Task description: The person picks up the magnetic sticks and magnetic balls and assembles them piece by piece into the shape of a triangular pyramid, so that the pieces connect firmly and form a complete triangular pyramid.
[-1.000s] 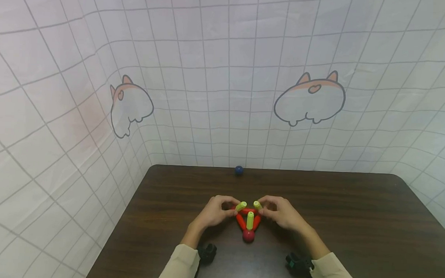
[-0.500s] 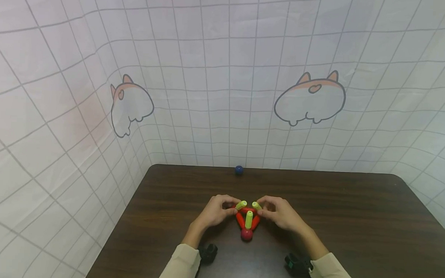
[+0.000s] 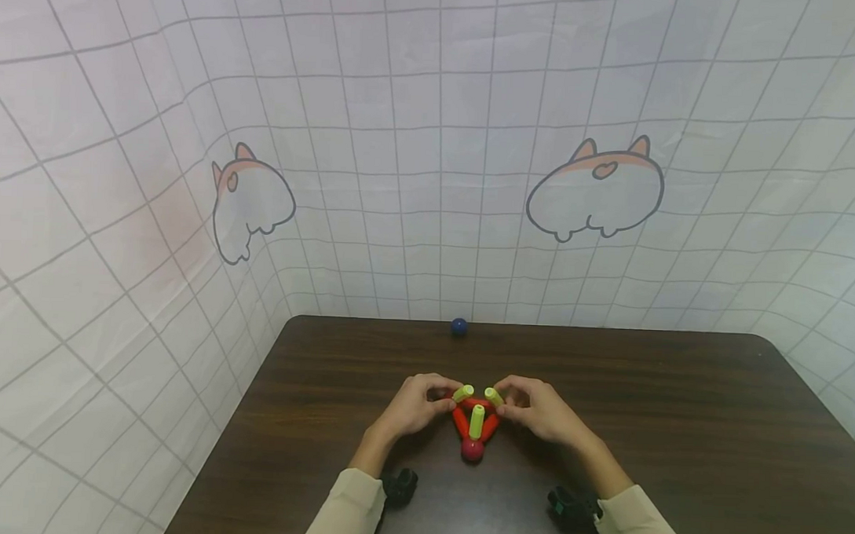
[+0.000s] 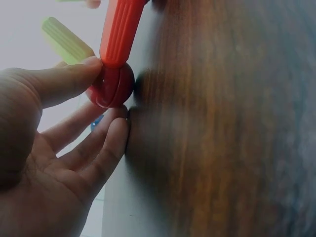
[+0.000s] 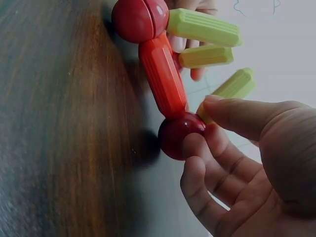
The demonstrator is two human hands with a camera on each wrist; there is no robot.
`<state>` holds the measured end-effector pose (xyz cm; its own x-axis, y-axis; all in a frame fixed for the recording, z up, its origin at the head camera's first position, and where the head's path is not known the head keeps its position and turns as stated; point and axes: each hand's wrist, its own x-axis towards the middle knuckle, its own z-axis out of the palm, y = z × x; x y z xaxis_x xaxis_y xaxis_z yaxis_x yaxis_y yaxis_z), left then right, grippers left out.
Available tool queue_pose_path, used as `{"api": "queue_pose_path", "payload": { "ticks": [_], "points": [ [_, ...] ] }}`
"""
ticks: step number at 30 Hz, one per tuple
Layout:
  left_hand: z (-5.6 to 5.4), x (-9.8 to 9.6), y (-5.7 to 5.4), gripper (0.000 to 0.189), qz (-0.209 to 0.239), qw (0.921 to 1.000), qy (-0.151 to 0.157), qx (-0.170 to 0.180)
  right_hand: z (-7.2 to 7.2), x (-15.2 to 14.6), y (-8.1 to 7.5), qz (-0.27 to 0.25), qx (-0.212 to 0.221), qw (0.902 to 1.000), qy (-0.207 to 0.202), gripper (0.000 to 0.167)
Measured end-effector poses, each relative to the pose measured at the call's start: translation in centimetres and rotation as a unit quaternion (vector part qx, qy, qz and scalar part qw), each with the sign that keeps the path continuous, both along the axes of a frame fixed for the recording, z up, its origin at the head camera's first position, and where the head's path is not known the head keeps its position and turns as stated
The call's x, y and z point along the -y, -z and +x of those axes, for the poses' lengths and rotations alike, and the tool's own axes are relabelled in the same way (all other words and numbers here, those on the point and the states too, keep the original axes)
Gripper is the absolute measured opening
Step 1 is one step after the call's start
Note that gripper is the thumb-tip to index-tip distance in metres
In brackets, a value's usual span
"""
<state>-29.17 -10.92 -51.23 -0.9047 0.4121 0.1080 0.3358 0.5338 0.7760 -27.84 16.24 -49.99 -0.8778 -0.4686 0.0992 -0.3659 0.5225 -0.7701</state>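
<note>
A triangle of red magnetic sticks (image 5: 163, 79) lies on the table, with dark red balls at its corners. From each corner a yellow-green stick rises. My left hand (image 3: 417, 406) pinches the left yellow-green stick (image 3: 463, 393) low down, its thumb beside the left ball (image 4: 112, 86) in the left wrist view. On the other side, my right hand (image 3: 537, 408) pinches the right yellow-green stick (image 5: 237, 84) near its base, fingers touching the right ball (image 5: 177, 134). Nearest me, the front ball (image 3: 473, 450) carries the third yellow-green stick (image 3: 477, 422), which neither hand touches.
A blue ball (image 3: 459, 327) sits at the far edge of the dark wooden table (image 3: 642, 384). Behind it hangs a white gridded curtain (image 3: 416, 180) with cartoon animal prints. Black wrist cameras (image 3: 400, 486) are strapped under both wrists.
The front ball and its stick have shifted slightly left and away from me. The right yellow-green stick has moved a little left; both hands keep their hold almost in place.
</note>
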Motion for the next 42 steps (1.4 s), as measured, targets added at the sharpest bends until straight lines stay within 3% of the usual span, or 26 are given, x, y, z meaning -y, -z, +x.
{"api": "queue_pose_path", "payload": {
  "ticks": [9, 14, 17, 21, 27, 31, 35, 42],
  "points": [
    [0.3, -0.1, -0.2, 0.024, -0.014, 0.9981, -0.052, -0.031, -0.2, -0.5, 0.6, 0.013, 0.003, 0.9999, 0.002, 0.023],
    [0.0, 0.1, 0.0, 0.023, -0.008, 0.9978, -0.061, -0.024, -0.1, -0.4, 0.5, 0.01, 0.012, 0.9999, 0.007, 0.024],
    [-0.2, 0.4, 0.1, 0.026, -0.005, 0.9987, -0.05, -0.01, 0.0, -0.2, 0.4, 0.009, 0.018, 0.9997, 0.014, 0.024],
    [-0.2, 0.9, -0.2, 0.033, -0.007, 0.9998, -0.012, 0.01, 0.0, 0.0, 0.4, 0.01, 0.027, 0.9991, 0.031, 0.023],
    [0.0, 1.6, -0.9, 0.056, -0.015, 0.9976, 0.037, 0.056, 0.0, 0.3, 0.5, 0.009, 0.024, 0.9989, 0.041, 0.022],
    [0.4, 1.7, -1.2, 0.072, -0.037, 0.9955, 0.04, 0.078, -0.1, 0.5, 0.5, 0.004, 0.03, 0.9987, 0.041, 0.023],
    [0.8, 1.5, -1.2, 0.084, -0.062, 0.9944, 0.036, 0.077, -0.1, 0.6, 0.4, 0.005, 0.043, 0.9981, 0.044, 0.024],
    [1.2, 1.4, -1.3, 0.083, -0.066, 0.995, 0.037, 0.065, 0.0, 0.9, 0.3, 0.006, 0.061, 0.9974, 0.037, 0.024]
  ]
}}
